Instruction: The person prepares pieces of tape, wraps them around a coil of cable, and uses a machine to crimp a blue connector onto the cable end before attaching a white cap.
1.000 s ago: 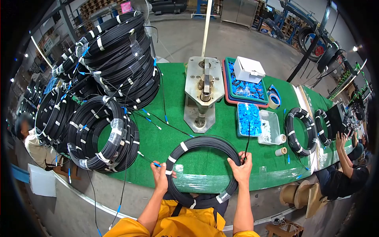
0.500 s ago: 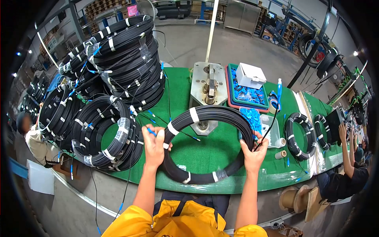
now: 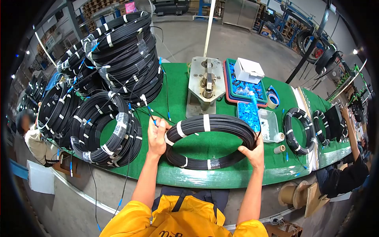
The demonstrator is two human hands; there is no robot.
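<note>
A left hand [image 3: 158, 137] and a right hand [image 3: 253, 153], set apart, clamp opposite sides of one round black cable coil with white tape bands [image 3: 223, 123], over one green-covered table [image 3: 177, 89]. Beyond: two clear plastic boxes [image 3: 272, 115], one with blue pieces [image 3: 248, 113], one with white; one grey metal press [image 3: 206, 81]. Compared with the preceding frame, the coil lies flatter; the blurred blue-tipped cable end [image 3: 254, 100] has swung left.

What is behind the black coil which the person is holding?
Behind the black coil, a metal stand and the green table can be seen. The coil covers the stand's lower end and strips of the table.
</note>
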